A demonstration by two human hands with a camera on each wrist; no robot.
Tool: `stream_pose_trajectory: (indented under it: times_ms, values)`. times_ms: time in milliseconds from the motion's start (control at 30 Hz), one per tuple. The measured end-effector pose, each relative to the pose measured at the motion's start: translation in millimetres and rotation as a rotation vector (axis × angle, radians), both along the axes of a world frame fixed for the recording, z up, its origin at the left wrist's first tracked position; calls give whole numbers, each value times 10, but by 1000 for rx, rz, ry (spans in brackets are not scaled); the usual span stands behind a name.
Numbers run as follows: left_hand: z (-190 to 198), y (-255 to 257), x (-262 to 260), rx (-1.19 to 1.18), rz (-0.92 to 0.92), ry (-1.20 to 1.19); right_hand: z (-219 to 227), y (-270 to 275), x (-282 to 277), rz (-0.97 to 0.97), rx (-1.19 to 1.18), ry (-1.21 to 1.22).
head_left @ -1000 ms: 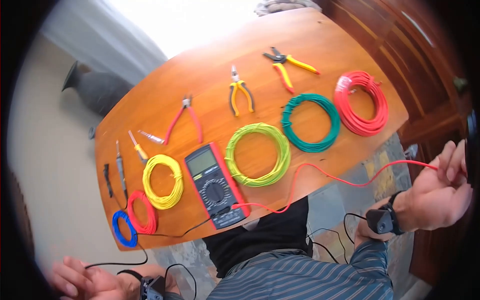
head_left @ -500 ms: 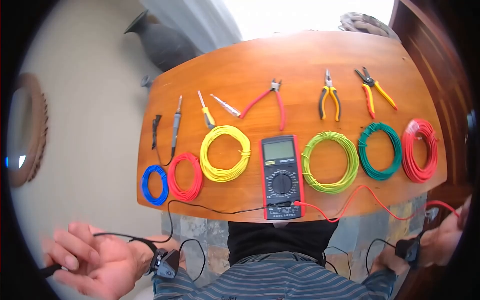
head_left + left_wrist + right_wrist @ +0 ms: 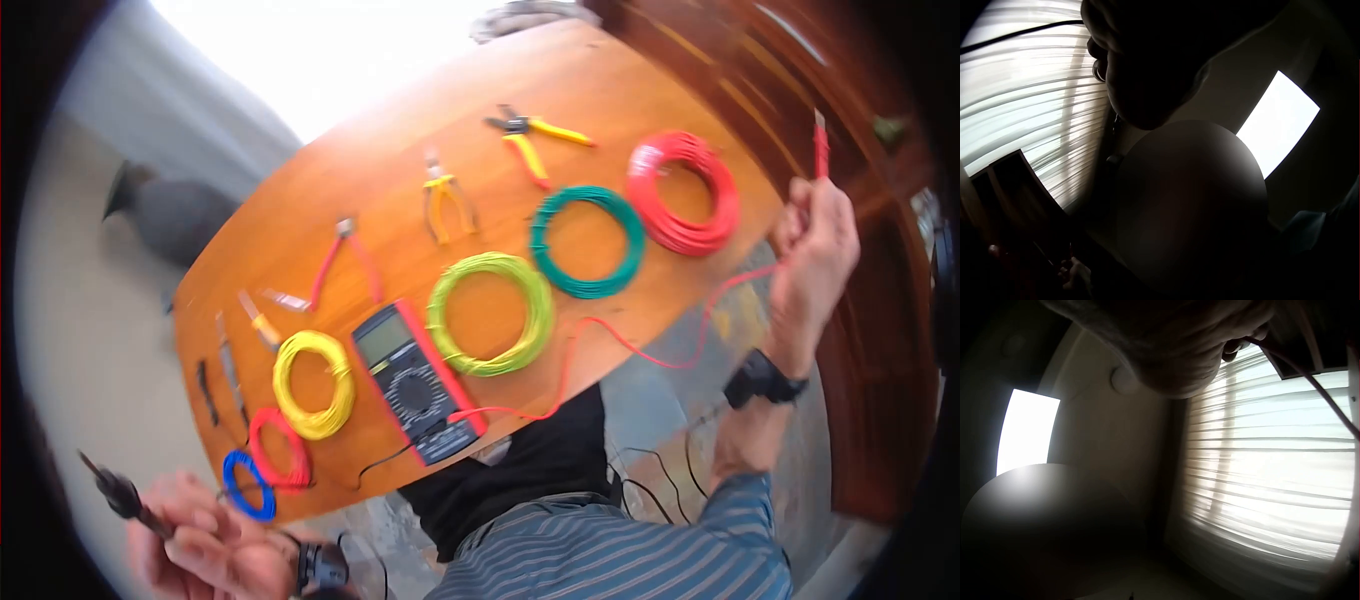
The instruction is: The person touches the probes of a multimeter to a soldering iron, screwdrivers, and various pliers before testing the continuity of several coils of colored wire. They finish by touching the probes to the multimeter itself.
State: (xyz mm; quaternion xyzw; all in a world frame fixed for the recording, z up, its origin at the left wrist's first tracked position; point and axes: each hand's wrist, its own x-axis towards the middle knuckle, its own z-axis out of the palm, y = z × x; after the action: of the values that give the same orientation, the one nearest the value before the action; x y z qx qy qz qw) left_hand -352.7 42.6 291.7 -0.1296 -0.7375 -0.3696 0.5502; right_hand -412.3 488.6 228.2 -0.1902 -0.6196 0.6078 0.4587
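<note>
In the head view my left hand [image 3: 205,545], at the lower left off the table, pinches a black test probe [image 3: 122,495] whose thin tip points up and left. Out to the right, beyond the table edge, my right hand [image 3: 818,235] grips a red test probe [image 3: 821,150] with its tip upward. A red lead [image 3: 570,365] runs from that hand to the red-and-black multimeter [image 3: 412,385] lying at the table's near edge. The multimeter's black lead [image 3: 385,466] trails left. Both wrist views are dark; a stretch of red lead [image 3: 1316,381] leaves the right hand there.
Along the wooden table [image 3: 390,150] lie wire coils: blue [image 3: 233,483], red [image 3: 256,440], yellow [image 3: 283,400], lime [image 3: 440,345], green [image 3: 640,245] and a larger red one [image 3: 725,225]. Pliers [image 3: 427,205], cutters [image 3: 322,272], wire strippers [image 3: 522,150] and a screwdriver [image 3: 265,328] lie behind.
The head view swung left and back right. My right hand has risen, bringing the red probe upright into sight. My left hand has turned, and its black probe now shows, tip up and left.
</note>
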Motion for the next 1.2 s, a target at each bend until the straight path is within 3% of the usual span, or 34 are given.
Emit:
stream_pose_trajectory:
  times_ms: [67,100,133,167,200,267,300,333,400,433,500,567,600,633,700,800,833,900,1033,1200]
  values:
    - [122,19,-61,-37,-49,82,-171,245,59,30,37,16]
    - [208,-51,-44,-77,37,92,-202,354,106,37,52,-18]
    - [292,-124,-12,-37,-29,161,-198,472,163,40,75,-55]
    - [361,-190,54,4,-106,231,-213,595,197,109,52,12]
    - [420,-267,132,-22,-49,239,-199,663,212,163,31,79]
    - [522,-478,275,25,-23,323,-14,488,212,124,-7,104]
    - [539,-596,345,49,13,351,72,340,120,77,-10,148]
    - [546,-651,360,42,35,355,493,-487,128,204,221,193]
    - [542,-774,358,83,320,345,609,-829,22,298,211,263]
    - [496,-1066,540,9,177,212,657,-1013,-42,315,210,267]
    - [415,-1342,569,-40,318,89,727,-1374,-196,445,355,277]
    - [317,-1698,520,-94,498,-139,662,-1843,-421,714,335,397]
    - [253,-1915,451,-101,554,-242,696,-1919,-548,936,432,326]
    - [172,-2132,352,-81,530,-312,550,-2375,-563,451,117,63]
    - [-60,-2647,124,30,449,-473,647,-2934,-827,901,673,180]
    - [-605,-3267,-220,183,305,-619,373,-3757,-1437,1207,968,172]
    - [-725,-3328,-317,196,296,-618,223,-4072,-1572,1233,967,132]
    - [-976,-3339,-514,186,232,-726,67,-4512,-1750,1394,1017,-180]
    - [-1289,-3406,-847,187,160,-825,-392,-4944,-2007,1442,1161,-262]
    - [-1402,-3463,-1087,75,60,-1036,-597,-5012,-2171,1428,1206,-362]
